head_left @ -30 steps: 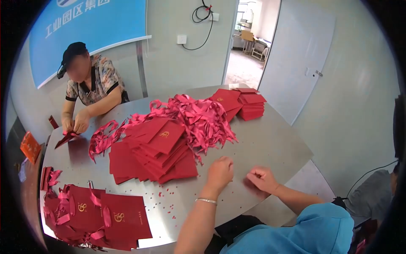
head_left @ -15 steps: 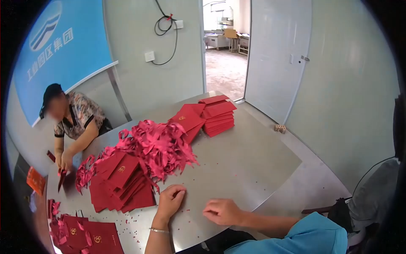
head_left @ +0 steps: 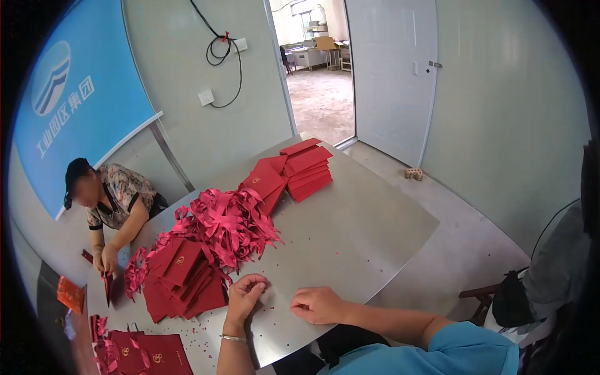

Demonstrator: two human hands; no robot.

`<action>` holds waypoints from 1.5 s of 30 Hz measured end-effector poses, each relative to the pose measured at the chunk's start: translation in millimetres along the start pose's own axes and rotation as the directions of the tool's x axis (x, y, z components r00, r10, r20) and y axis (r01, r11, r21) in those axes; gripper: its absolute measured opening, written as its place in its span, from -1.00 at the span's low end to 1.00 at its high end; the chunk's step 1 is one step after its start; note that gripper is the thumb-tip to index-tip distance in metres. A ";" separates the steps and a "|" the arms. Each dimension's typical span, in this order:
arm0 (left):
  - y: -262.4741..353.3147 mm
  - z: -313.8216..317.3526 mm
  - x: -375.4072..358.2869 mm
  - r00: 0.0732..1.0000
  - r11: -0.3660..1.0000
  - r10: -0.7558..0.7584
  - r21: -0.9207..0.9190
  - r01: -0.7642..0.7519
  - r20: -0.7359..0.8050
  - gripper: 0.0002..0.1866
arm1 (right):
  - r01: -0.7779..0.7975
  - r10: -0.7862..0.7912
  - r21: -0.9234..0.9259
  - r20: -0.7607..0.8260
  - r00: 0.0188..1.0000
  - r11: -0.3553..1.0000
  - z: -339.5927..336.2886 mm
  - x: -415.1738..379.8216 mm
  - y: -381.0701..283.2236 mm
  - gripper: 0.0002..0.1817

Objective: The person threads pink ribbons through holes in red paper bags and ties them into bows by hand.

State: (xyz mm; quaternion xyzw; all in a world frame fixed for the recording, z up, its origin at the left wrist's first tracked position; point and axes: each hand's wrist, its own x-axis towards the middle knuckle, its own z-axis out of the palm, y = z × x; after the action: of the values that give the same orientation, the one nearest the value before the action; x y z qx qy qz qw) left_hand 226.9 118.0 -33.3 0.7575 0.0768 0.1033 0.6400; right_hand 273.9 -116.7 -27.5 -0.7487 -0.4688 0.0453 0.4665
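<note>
My left hand (head_left: 245, 297) rests on the metal table just right of a fanned pile of red paper bags (head_left: 184, 281). Its fingers are curled in and nothing shows in them. A short gap to the right, my right hand (head_left: 317, 305) lies loosely closed on the table near its front edge, with no object visible in it. Behind my left hand spreads a heap of pink-red ribbons (head_left: 228, 222). At the lower left lie red bags with ribbon handles and gold print (head_left: 150, 353).
A co-worker (head_left: 125, 200) at the table's left side bends over a dark red bag (head_left: 108, 289). Stacked red bags (head_left: 307, 170) stand at the far end. Small red bits dot the table (head_left: 356, 212). An orange packet (head_left: 70, 294) lies at left; a door (head_left: 394, 81) is beyond.
The view has turned slightly, so the table and wall sit a little further left. The co-worker's head and hands are lower in view. My hands stay closed in nearly the same place.
</note>
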 end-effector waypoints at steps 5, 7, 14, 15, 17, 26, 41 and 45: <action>19.6 5.0 -12.3 0.995 0.991 0.075 -0.110 -0.081 -0.062 -0.82 | -0.074 0.074 -0.041 0.002 0.997 0.996 5.4 -2.3 -1.5 -0.83; 29.5 6.5 -16.2 0.968 0.960 0.204 -0.162 -0.227 -0.148 -0.79 | -0.048 0.047 -0.060 -0.007 0.999 0.997 9.0 -2.2 0.6 -0.84; 151.4 25.9 -69.9 0.729 0.721 0.678 -0.103 -0.685 -0.094 -0.74 | -0.004 0.002 -0.037 -0.036 0.999 0.999 10.3 -3.3 1.1 -0.86; 170.4 29.5 -80.1 0.683 0.676 0.728 -0.098 -0.730 -0.067 -0.70 | -0.008 0.007 -0.036 -0.024 1.000 0.999 12.1 -2.8 1.1 -0.86; 201.4 38.0 -90.8 0.573 0.554 0.817 -0.186 -0.811 -0.063 -0.67 | 0.005 -0.010 -0.126 -0.041 0.999 0.992 13.2 -0.4 1.1 -0.87; 187.1 55.5 -133.5 0.648 0.277 0.595 -0.636 -0.721 -0.475 -0.58 | -0.402 0.406 0.349 0.066 0.911 0.846 -5.7 11.1 2.1 -0.91; 165.6 3.0 -115.6 0.592 0.300 0.465 -0.511 -0.805 -0.658 -0.63 | -0.175 -0.076 -0.494 -0.447 0.891 0.852 -60.8 295.8 157.5 -0.46; 168.1 -7.0 -119.0 0.565 0.324 0.458 -0.463 -0.825 -0.686 -0.64 | -0.448 0.201 -0.678 -0.414 0.888 0.584 -50.3 317.3 147.1 -0.18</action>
State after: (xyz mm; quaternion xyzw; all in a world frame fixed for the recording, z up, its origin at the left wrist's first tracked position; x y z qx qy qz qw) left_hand 107.4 66.7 126.6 0.3374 -0.1507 0.5432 0.7539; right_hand 572.8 68.0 8.9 -0.9449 -0.2230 -0.1804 0.1579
